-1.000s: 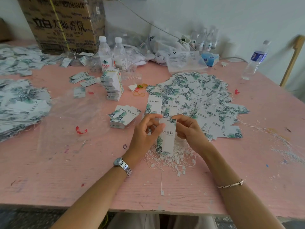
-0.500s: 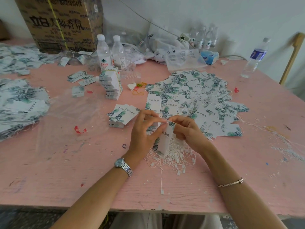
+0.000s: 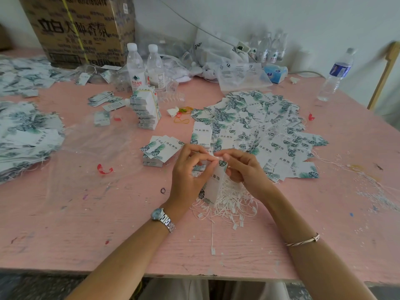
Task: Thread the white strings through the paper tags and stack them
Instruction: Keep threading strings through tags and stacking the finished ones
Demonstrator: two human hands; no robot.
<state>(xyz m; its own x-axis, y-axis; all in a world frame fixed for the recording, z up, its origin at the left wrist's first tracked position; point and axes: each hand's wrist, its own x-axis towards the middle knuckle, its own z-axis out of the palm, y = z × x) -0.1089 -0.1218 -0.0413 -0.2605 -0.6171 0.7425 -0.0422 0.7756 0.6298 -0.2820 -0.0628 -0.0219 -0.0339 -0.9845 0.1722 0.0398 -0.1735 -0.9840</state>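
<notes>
1. Threading: my left hand [image 3: 188, 172] pinches the paper tag [image 3: 214, 184] above the white strings [image 3: 229, 204], by the table's [image 3: 108, 239] near edge.
2. My right hand [image 3: 244, 169] pinches the tag's top end.
3. Next, likely: pull through, then stack.

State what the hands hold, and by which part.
One paper tag, pinched at its top end by both the left hand and the right hand.
</notes>
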